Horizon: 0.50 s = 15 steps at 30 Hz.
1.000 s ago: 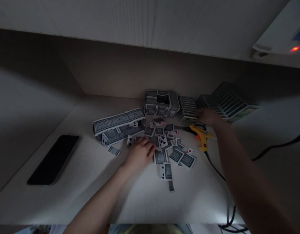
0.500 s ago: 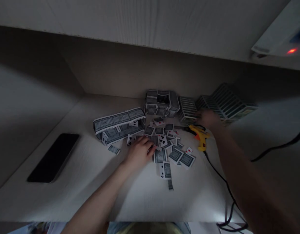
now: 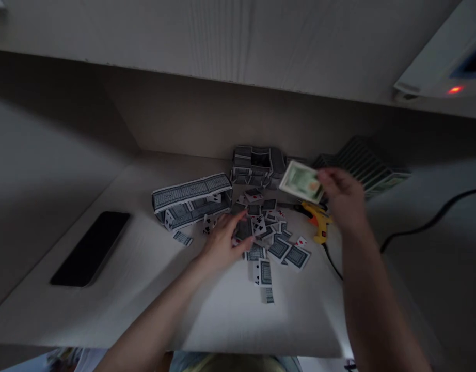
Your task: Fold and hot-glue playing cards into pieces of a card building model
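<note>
The green card [image 3: 300, 182] is raised above the far side of the bench [image 3: 300, 310], tilted, with its printed face towards the camera. The right hand [image 3: 331, 183] pinches it at its right edge between thumb and fingers; the print is too blurred to read. Beneath and just in front of it lies a yellow glue gun [image 3: 322, 227], its cord running towards the near right.

The left hand [image 3: 238, 232] is spread over the scattered playing cards [image 3: 280, 249], thumb and forefinger well apart, with a patterned card back showing between them; whether its fingertips touch any card I cannot tell. Most of these cards lie face down and overlap.

To the left of the pile rests a long hollow card structure [image 3: 191, 192], open along its front. Behind the pile, a boxy card model [image 3: 243, 159] with a square opening in its top stands near the back wall. A ribbed dark block [image 3: 358, 163] stands beyond the right hand. A black phone [image 3: 91, 249] lies flat, well apart, on the left.
</note>
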{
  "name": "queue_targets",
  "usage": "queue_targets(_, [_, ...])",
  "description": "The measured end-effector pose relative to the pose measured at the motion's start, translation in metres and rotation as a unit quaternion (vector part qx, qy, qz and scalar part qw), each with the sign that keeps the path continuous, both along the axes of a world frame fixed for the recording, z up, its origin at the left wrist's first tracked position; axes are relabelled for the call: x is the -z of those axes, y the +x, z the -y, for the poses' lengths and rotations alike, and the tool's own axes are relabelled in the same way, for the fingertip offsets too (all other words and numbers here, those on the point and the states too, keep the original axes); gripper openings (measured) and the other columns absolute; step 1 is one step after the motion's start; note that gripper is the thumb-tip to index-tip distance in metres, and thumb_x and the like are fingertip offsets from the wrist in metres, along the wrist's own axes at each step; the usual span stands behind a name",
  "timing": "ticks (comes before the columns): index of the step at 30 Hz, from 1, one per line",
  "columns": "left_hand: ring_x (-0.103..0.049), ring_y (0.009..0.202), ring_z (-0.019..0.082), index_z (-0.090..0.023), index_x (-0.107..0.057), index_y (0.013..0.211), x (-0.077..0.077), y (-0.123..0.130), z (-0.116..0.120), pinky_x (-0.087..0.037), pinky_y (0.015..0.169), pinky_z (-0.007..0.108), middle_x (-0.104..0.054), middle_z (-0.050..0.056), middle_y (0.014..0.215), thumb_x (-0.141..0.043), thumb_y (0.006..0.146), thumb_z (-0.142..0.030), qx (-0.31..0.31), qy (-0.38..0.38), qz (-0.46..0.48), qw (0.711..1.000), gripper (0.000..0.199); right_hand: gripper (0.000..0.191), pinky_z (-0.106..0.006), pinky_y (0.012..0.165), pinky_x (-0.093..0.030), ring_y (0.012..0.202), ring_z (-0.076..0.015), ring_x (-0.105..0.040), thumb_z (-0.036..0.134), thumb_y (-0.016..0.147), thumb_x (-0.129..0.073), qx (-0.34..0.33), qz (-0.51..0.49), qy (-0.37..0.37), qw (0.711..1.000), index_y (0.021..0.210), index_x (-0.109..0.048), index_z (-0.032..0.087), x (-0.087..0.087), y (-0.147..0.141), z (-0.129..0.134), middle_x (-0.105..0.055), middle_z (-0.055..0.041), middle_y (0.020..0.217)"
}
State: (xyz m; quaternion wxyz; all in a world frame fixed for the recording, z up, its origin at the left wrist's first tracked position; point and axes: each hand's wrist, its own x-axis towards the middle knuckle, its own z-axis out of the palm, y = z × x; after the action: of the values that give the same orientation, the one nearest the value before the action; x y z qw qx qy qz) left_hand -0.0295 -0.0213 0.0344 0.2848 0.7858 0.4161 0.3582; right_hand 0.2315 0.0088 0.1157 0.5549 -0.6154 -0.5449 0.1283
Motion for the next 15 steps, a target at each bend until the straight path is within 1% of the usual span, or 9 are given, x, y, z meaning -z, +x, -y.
queue_targets(2, [-0.05, 0.104, 0.022, -0.024, -0.038, 0.129, 0.001, -0.002, 0.0, -0.04, 0.089, 0.036, -0.058, 0.007, 0.11, -0.062, 0.073, -0.035, -0.004, -0.034, 0.079, 0.996, 0.062, 0.022, -0.028, 0.062, -0.045, 0.067, -0.0154, -0.057, 0.041, 0.075, -0.058, -0.07, -0.075, -0.031, 0.994, 0.079, -0.062, 0.02, 0.02, -0.034, 0.008, -0.063, -0.0013, 0.075])
queue_targets(3, [-0.051, 0.103, 0.022, -0.024, -0.038, 0.129, 0.002, -0.002, -0.001, -0.04, 0.088, 0.036, -0.059, 0.007, 0.111, -0.064, 0.072, -0.036, -0.005, -0.051, 0.121, 0.991, 0.063, 0.021, -0.028, 0.062, -0.045, 0.068, -0.0153, -0.058, 0.04, 0.074, -0.06, -0.091, -0.107, -0.044, 0.989, 0.078, -0.062, 0.02, 0.031, -0.05, 0.011, -0.064, -0.0012, 0.075])
queue_targets(5, [-0.054, 0.099, 0.021, -0.024, -0.042, 0.125, 0.005, -0.003, -0.003, -0.042, 0.086, 0.034, -0.059, 0.006, 0.111, -0.064, 0.072, -0.038, -0.009, -0.1, 0.208, 0.973, 0.06, 0.02, -0.027, 0.061, -0.046, 0.066, -0.0149, -0.058, 0.039, 0.072, -0.062, -0.122, -0.162, -0.072, 0.977, 0.078, -0.062, 0.02, 0.051, -0.078, 0.017, -0.063, -0.0007, 0.073])
queue_targets(7, [-0.058, 0.093, 0.019, -0.021, -0.048, 0.117, 0.008, -0.003, -0.007, -0.045, 0.081, 0.032, -0.061, 0.006, 0.106, -0.062, 0.073, -0.039, -0.024, -0.16, 0.269, 0.949, 0.049, 0.02, -0.026, 0.059, -0.046, 0.065, -0.0145, -0.057, 0.038, 0.071, -0.063, -0.135, -0.2, -0.084, 0.967, 0.079, -0.062, 0.02, 0.065, -0.097, 0.022, -0.063, -0.0005, 0.071])
queue_targets(8, [-0.059, 0.089, 0.018, -0.02, -0.05, 0.112, 0.009, -0.003, -0.008, -0.046, 0.078, 0.03, -0.062, 0.005, 0.102, -0.061, 0.074, -0.039, -0.035, -0.182, 0.283, 0.941, 0.043, 0.019, -0.026, 0.058, -0.047, 0.064, -0.0142, -0.057, 0.036, 0.07, -0.065, -0.145, -0.214, -0.084, 0.962, 0.08, -0.062, 0.02, 0.07, -0.102, 0.024, -0.063, -0.0001, 0.071])
queue_targets(10, [-0.059, 0.082, 0.016, -0.018, -0.053, 0.102, 0.011, -0.004, -0.011, -0.046, 0.074, 0.027, -0.063, 0.004, 0.094, -0.06, 0.075, -0.038, -0.056, -0.193, 0.281, 0.938, 0.034, 0.022, -0.025, 0.061, -0.048, 0.067, -0.0141, -0.058, 0.032, 0.066, -0.069, -0.172, -0.231, -0.079, 0.954, 0.084, -0.062, 0.021, 0.077, -0.108, 0.027, -0.064, 0.0002, 0.075])
queue_targets(12, [-0.058, 0.079, 0.015, -0.018, -0.055, 0.095, 0.011, -0.006, -0.012, -0.045, 0.071, 0.026, -0.063, 0.003, 0.088, -0.062, 0.074, -0.036, -0.069, -0.176, 0.264, 0.946, 0.029, 0.028, -0.026, 0.065, -0.049, 0.073, -0.0148, -0.06, 0.028, 0.063, -0.072, -0.194, -0.242, -0.069, 0.948, 0.088, -0.061, 0.022, 0.082, -0.109, 0.03, -0.065, 0.0, 0.081])
queue_targets(15, [-0.058, 0.076, 0.014, -0.019, -0.056, 0.092, 0.01, -0.008, -0.011, -0.044, 0.07, 0.025, -0.063, 0.001, 0.084, -0.064, 0.072, -0.032, -0.076, -0.149, 0.239, 0.956, 0.025, 0.03, -0.029, 0.072, -0.05, 0.078, -0.0156, -0.062, 0.024, 0.062, -0.073, -0.198, -0.252, -0.057, 0.946, 0.089, -0.059, 0.023, 0.086, -0.105, 0.034, -0.066, -0.0005, 0.085])
